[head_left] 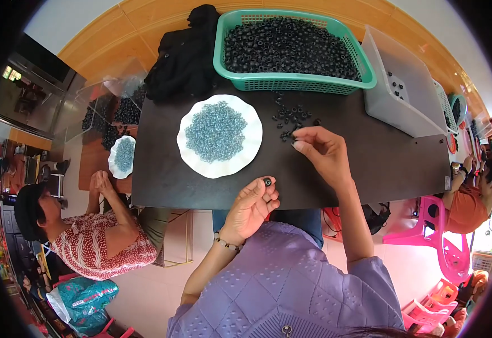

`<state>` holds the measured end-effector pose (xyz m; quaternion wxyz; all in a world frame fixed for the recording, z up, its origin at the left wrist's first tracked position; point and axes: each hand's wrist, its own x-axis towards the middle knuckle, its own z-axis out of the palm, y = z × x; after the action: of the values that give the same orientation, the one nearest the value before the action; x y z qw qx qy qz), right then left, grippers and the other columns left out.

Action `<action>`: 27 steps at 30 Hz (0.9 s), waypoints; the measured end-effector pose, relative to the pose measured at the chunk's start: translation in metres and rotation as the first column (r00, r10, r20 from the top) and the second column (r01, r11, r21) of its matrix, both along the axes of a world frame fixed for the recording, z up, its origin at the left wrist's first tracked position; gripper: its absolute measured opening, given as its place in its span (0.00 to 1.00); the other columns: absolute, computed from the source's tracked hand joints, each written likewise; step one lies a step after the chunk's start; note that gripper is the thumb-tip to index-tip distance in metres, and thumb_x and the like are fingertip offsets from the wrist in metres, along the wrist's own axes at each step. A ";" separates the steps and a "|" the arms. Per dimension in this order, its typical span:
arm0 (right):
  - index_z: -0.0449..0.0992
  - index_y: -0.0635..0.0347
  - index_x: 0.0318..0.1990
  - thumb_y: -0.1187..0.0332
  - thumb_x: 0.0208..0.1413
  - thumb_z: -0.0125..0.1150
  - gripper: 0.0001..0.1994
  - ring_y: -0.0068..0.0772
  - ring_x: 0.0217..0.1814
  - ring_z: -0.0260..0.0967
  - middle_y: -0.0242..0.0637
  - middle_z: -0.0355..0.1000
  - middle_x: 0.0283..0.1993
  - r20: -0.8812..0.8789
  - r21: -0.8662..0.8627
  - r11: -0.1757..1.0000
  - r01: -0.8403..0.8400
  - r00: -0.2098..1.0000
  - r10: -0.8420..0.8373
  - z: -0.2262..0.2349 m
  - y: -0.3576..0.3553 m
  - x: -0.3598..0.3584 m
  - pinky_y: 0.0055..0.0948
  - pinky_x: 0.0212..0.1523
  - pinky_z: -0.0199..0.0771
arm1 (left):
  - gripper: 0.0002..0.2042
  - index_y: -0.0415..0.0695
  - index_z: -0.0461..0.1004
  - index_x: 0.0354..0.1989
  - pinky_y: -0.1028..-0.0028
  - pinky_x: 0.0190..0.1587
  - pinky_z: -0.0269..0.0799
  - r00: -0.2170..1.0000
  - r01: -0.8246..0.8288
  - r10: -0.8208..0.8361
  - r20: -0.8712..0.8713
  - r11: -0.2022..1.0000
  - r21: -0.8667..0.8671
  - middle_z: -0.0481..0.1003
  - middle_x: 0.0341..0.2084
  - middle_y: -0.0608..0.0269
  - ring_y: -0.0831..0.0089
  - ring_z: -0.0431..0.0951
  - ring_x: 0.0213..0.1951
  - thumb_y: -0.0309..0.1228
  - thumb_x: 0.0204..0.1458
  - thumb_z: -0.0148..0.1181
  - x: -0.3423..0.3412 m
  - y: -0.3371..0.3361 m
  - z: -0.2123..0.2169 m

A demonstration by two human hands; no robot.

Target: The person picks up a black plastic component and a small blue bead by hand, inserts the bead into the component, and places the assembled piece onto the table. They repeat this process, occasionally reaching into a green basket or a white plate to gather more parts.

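My left hand (251, 205) is closed near the table's front edge, with a small black ring-shaped piece (267, 181) held at its fingertips. Farther forward and to the right, my right hand (323, 151) has thumb and forefinger drawn together beside a scatter of loose black pieces (292, 114). Whatever lies between those fingertips is too small to make out. A white wavy-edged plate (253, 112) left of my hands bears a heap of clear bluish beads (215, 132). Behind the scatter, a green basket (296, 84) is filled with similar black pieces (291, 48).
A translucent plastic bin (392, 112) with a few black pieces stands at the table's right. Black cloth (181, 56) lies left of the basket. At the left, another person (105, 236) sits by a small white plate (116, 168) of beads. A pink chair (443, 242) is at right.
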<state>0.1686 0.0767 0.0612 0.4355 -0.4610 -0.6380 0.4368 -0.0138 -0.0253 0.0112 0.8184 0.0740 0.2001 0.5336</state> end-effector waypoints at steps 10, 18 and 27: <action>0.78 0.67 0.39 0.72 0.54 0.65 0.08 0.19 0.28 0.65 0.31 0.73 0.29 -0.526 -0.379 0.881 -0.282 0.849 0.046 0.001 -0.038 0.004 0.20 0.36 0.70 | 0.13 0.40 0.72 0.45 0.76 0.40 0.68 1.000 -0.010 0.010 -0.027 1.000 -0.014 0.70 0.29 0.70 0.77 0.70 0.35 0.37 0.61 0.54 0.002 0.000 0.002; 0.77 0.67 0.38 0.77 0.51 0.66 0.07 0.19 0.34 0.71 0.32 0.74 0.32 -0.486 -0.335 0.907 -0.255 0.871 0.065 0.007 -0.056 0.000 0.22 0.44 0.75 | 0.13 0.41 0.74 0.46 0.80 0.38 0.68 0.998 -0.032 0.026 -0.059 0.994 -0.105 0.71 0.28 0.72 0.81 0.70 0.33 0.36 0.60 0.55 0.006 -0.006 0.017; 0.77 0.68 0.39 0.81 0.51 0.65 0.08 0.20 0.39 0.71 0.33 0.73 0.35 -0.452 -0.243 0.928 -0.281 0.880 0.148 0.015 -0.063 -0.001 0.20 0.43 0.72 | 0.11 0.44 0.75 0.44 0.80 0.37 0.70 1.000 -0.003 0.005 0.012 0.990 -0.139 0.73 0.29 0.74 0.82 0.72 0.32 0.36 0.60 0.56 0.011 -0.010 0.025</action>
<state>0.1679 0.0132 0.0759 0.4369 -0.3410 -0.5006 0.6651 -0.0026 -0.0352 0.0362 0.8217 0.0131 0.2317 0.5205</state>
